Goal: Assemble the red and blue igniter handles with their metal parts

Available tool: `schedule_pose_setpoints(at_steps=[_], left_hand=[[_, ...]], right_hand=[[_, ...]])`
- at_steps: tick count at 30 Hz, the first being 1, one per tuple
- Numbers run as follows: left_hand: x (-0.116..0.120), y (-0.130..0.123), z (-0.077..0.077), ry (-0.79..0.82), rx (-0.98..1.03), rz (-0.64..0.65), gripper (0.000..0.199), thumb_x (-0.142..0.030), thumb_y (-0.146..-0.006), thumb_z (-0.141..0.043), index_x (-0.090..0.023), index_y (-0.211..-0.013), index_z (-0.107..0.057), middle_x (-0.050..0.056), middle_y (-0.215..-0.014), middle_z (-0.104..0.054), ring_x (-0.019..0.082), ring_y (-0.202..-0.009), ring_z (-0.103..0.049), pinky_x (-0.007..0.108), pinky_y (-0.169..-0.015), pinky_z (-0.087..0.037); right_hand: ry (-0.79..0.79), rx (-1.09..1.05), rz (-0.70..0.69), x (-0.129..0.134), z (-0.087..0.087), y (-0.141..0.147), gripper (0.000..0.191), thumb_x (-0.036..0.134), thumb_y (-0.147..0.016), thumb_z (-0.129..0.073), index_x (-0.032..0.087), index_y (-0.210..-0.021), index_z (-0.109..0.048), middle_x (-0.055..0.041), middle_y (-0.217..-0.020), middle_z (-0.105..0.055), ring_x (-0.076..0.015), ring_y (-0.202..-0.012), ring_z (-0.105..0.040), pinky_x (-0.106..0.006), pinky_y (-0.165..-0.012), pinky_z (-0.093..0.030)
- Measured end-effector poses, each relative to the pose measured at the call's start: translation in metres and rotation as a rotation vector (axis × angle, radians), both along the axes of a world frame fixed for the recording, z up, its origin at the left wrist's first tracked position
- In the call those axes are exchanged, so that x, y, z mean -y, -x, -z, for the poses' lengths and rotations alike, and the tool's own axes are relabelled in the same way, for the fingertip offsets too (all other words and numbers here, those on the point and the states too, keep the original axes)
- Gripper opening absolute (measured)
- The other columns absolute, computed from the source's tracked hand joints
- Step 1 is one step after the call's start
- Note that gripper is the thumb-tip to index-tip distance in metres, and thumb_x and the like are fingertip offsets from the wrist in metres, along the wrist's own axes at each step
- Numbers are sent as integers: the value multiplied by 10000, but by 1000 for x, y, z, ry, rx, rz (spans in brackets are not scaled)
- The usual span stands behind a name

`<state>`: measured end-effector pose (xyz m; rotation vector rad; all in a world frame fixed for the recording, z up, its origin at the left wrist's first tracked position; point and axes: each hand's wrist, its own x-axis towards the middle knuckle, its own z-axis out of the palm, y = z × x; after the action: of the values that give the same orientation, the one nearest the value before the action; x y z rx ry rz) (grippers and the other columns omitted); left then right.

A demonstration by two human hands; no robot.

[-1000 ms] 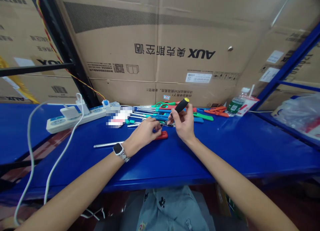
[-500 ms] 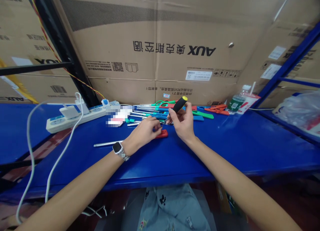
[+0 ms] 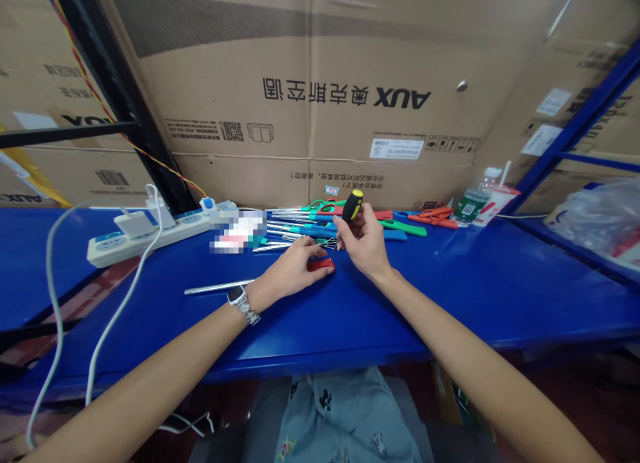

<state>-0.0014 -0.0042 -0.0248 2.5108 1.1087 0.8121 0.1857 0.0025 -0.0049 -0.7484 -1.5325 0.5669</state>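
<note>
My left hand (image 3: 295, 266) rests low over the table, its fingers closed on the red handle (image 3: 321, 265) of what looks like a long-tube lighter. A thin silver tube (image 3: 217, 287) lies flat and runs out to the left from behind that hand, apparently part of the same lighter. My right hand (image 3: 366, 243) grips a screwdriver (image 3: 353, 205) with a black and yellow handle, held nearly upright. Its thin shaft points down just behind the red handle; whether the tip touches anything I cannot tell.
Behind my hands lie several similar tools with coloured handles, including a green one (image 3: 410, 229). Orange-red pieces (image 3: 435, 217), a bottle (image 3: 473, 203) and a cup (image 3: 497, 206) stand or lie right. A power strip (image 3: 107, 248) sits left; a large carton (image 3: 320, 43) backs the table.
The screwdriver has swung more upright and its handle has shifted left. My left fingers have moved from near its shaft down onto the red handle. The view has shifted slightly.
</note>
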Motion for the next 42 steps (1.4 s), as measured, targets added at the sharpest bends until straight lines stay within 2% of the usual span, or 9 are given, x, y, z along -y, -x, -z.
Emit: schedule_pose_setpoints(at_steps=[4, 15, 20, 27, 31, 33, 35, 38, 42], left_hand=[[-1, -3, 2, 81, 48, -16, 224, -373, -901, -717, -174, -1000, -735, 76, -980, -617, 207, -839, -617, 358, -791, -534], [-4, -3, 1, 179, 96, 7, 229, -395, -857, -749, -180, -902, -686, 49, -906, -680, 196, -798, -619, 329, -747, -504], [-4, -4, 2, 206, 121, 37, 187, -342, -861, -752, -173, -913, -692, 44, -874, -715, 187, -788, -641, 316, -736, -503], [-6, -4, 4, 168, 105, 23, 165, -300, -845, -781, -167, -862, -687, 51, -869, -723, 202, -804, -652, 324, -734, -492], [-5, -3, 3, 197, 126, 46, 156, -310, -862, -763, -169, -875, -697, 45, -869, -719, 194, -785, -644, 309, -712, -483], [-4, -3, 3, 199, 133, 54, 161, -324, -869, -754, -173, -876, -699, 44, -866, -715, 192, -776, -638, 307, -702, -479], [-4, -3, 4, 184, 131, 51, 171, -336, -869, -754, -175, -876, -698, 47, -866, -712, 196, -783, -635, 311, -704, -480], [-5, -4, 5, 183, 140, 59, 161, -327, -870, -751, -180, -872, -687, 48, -876, -717, 201, -799, -647, 316, -714, -487], [-6, -4, 5, 200, 149, 61, 152, -305, -859, -755, -181, -856, -668, 47, -872, -714, 205, -798, -657, 321, -715, -491]], right_hand=[[17, 36, 0, -2, 2, 0, 330, 551, -937, -660, 273, -962, -486, 33, -691, -644, -147, -488, -604, -314, -476, -504], [73, 80, 0, -3, 4, -1, 333, 550, -936, -655, 271, -959, -475, 28, -705, -620, -157, -510, -602, -324, -511, -505], [144, 89, -81, -4, 0, -1, 355, 564, -900, -685, 261, -969, -513, 10, -769, -654, -150, -493, -601, -321, -500, -506], [319, 79, -226, -8, -6, -6, 453, 582, -811, -772, 264, -1015, -522, 17, -700, -661, -160, -519, -611, -304, -487, -509], [404, 92, -400, -10, -9, -14, 533, 637, -795, -752, 216, -1085, -600, 15, -747, -644, -147, -580, -627, -314, -547, -574], [438, 104, -452, -11, -11, -17, 527, 650, -794, -744, 191, -1022, -623, -8, -797, -662, -146, -614, -648, -327, -586, -603], [437, 123, -446, -12, -12, -18, 487, 628, -789, -764, 188, -932, -612, -28, -808, -682, -152, -614, -660, -339, -594, -613], [400, 143, -376, -14, -11, -13, 448, 580, -770, -806, 210, -852, -567, -14, -720, -674, -163, -534, -640, -342, -524, -589], [318, 155, -206, -15, -3, 0, 441, 579, -786, -794, 236, -884, -535, 18, -688, -627, -156, -461, -595, -314, -424, -524]])
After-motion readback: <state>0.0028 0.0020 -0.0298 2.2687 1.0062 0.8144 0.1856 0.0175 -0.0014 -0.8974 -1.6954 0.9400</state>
